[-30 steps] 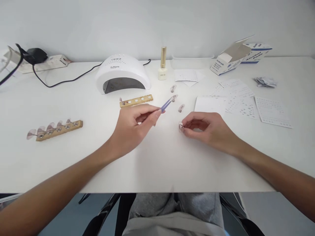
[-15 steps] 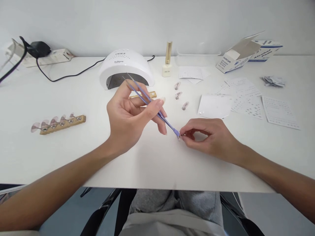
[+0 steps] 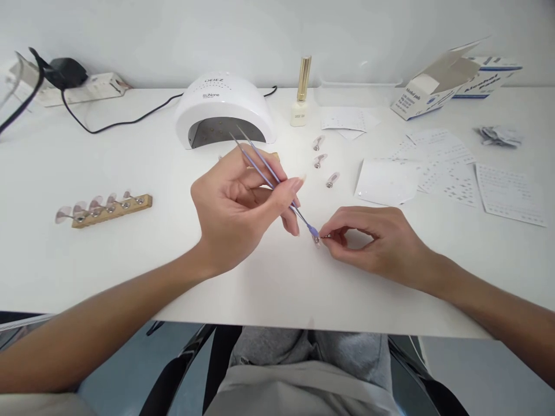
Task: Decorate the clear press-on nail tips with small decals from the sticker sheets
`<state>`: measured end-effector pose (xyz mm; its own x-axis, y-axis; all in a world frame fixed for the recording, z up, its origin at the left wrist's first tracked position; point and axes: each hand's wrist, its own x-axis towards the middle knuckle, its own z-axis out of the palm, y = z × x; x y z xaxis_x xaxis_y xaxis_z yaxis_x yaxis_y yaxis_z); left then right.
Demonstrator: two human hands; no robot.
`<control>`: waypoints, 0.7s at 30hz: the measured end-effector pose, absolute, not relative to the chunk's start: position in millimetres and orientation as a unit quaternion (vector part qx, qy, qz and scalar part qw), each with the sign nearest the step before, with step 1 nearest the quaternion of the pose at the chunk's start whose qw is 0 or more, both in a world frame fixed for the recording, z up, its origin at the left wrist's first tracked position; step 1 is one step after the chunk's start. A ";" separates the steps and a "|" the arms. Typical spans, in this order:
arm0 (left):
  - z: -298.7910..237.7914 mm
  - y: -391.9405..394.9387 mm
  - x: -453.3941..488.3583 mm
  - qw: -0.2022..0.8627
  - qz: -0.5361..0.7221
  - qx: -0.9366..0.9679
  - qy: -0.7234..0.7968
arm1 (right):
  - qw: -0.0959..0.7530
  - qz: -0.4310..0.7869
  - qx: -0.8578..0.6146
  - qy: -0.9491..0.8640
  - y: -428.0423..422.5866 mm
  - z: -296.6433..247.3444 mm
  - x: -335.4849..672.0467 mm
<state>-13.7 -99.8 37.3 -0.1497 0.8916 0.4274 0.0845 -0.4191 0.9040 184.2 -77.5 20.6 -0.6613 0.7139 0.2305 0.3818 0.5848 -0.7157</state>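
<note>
My left hand [image 3: 249, 211] is closed round a pair of purple tweezers [image 3: 269, 184]. Their pointed tips face up and away from me, while the joined purple end touches a small nail tip on a metal stand [image 3: 316, 240]. Thumb and forefinger of my right hand [image 3: 368, 240] pinch that stand by its metal base, mostly covered by the fingers. Beyond my hands, three more nail tips on metal stands [image 3: 332, 180] stand on the table. A wooden bar [image 3: 113, 214] at the left carries several nail tips on stands. Another wooden bar is largely behind my left hand.
A white nail lamp [image 3: 223, 95] sits at the back, with a polish bottle [image 3: 299, 95] right of it. Sticker sheets [image 3: 446, 167], a crumpled wrapper [image 3: 498, 136] and alcohol pad boxes [image 3: 427, 86] lie at the right. A power strip [image 3: 89, 88] and cable lie back left.
The camera view has shifted slightly. The tweezers' joined end stays against the nail tip, of which a little more shows now. Both hands keep their grips.
</note>
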 end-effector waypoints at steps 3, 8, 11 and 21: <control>37.3 -99.9 -13.3 0.314 0.628 0.568 0.429 | 0.260 0.322 -0.319 -0.852 -77.6 21.2 184.7; 36.3 -97.2 -15.4 0.301 0.643 0.569 0.414 | 0.264 0.321 -0.320 -0.851 -77.8 21.4 185.6; 37.3 -99.0 -14.6 0.321 0.635 0.563 0.420 | 0.260 0.319 -0.321 -0.853 -77.9 21.0 184.8; 41.4 -101.0 -11.7 0.294 0.624 0.558 0.462 | 0.237 0.326 -0.325 -0.855 -78.8 22.7 184.6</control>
<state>-11.7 -101.0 41.4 -0.2036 0.8819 0.4252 0.1490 -0.4013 0.9037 184.6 -78.8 22.7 -0.6760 0.7108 0.1942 0.4012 0.5761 -0.7122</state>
